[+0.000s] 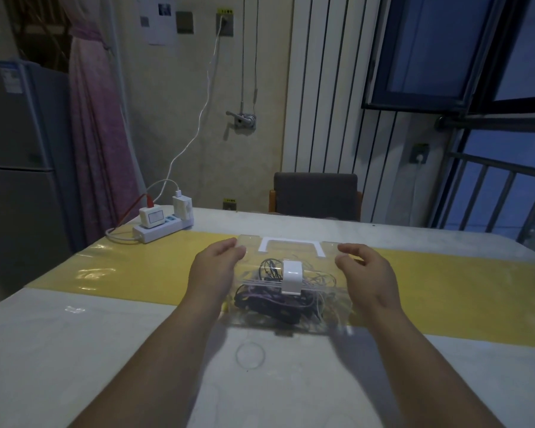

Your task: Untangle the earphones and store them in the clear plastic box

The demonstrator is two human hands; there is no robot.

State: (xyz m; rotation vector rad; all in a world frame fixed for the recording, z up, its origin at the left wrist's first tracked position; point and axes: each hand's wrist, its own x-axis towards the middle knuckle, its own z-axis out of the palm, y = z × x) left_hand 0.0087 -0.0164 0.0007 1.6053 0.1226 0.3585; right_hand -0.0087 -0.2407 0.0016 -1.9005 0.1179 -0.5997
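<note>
both hands are at the clear plastic box (328,316) now, one on each side of it. the left hand (212,267) sits against the left wall, fingers loosely curled with the tips near the far left corner of the lid. the right hand (365,270) mirrors it on the right, fingers bent and spread, holding nothing; whether the palms press the walls or just hover beside them, i cannot tell.

the box rests on the table (74,350), partly over the yellow mat (136,273). through the clear plastic you can see the earphones (272,301), a knot of dark, purple and white cords heaped together inside. a white latch (291,277) folds over the front edge of the lid, and a white handle (291,245) lies flat toward the far side.

so where are we? by my reading this is the very start, or close to it: the cords look tangled and the lid looks down with the latch seated. the step in hand seems to be getting the box open.

the next move likely calls for one hand to steady the box while the other lifts the white latch, then raises the lid. after that the bundle has to come out onto the table, cord by cord, without tightening the knots.

off to the far left, a power strip (161,228) with chargers, well apart from the action.
</note>
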